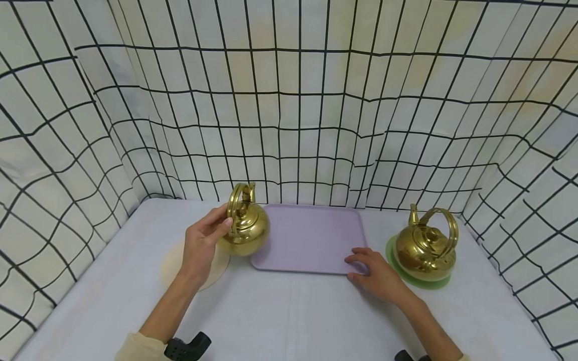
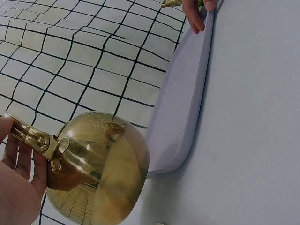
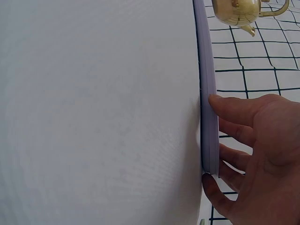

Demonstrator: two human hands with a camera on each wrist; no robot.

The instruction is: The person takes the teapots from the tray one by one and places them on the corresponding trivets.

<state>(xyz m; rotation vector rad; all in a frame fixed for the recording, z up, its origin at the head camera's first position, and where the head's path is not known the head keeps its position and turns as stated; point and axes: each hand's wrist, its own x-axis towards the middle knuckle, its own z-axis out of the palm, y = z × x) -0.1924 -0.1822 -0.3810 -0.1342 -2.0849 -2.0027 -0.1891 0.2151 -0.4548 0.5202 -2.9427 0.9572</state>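
My left hand (image 1: 201, 246) grips the upright handle of a shiny brass kettle (image 1: 247, 228), with the thumb on the near side. In the head view this kettle overlaps the cream round mat (image 1: 173, 264) and the left end of a lilac tray (image 1: 311, 238). The left wrist view shows the kettle's rounded body (image 2: 101, 164) beside the tray's end. Over the tray's front right corner rests my right hand (image 1: 379, 276), fingers spread and loosely bent. Its thumb (image 3: 234, 107) touches the tray's rim in the right wrist view.
A second brass kettle (image 1: 424, 250) stands on a green round mat (image 1: 393, 250) to the right, close to my right hand. White cloth (image 1: 289, 311) covers the table. Black grid netting (image 1: 311, 110) encloses the back and both sides.
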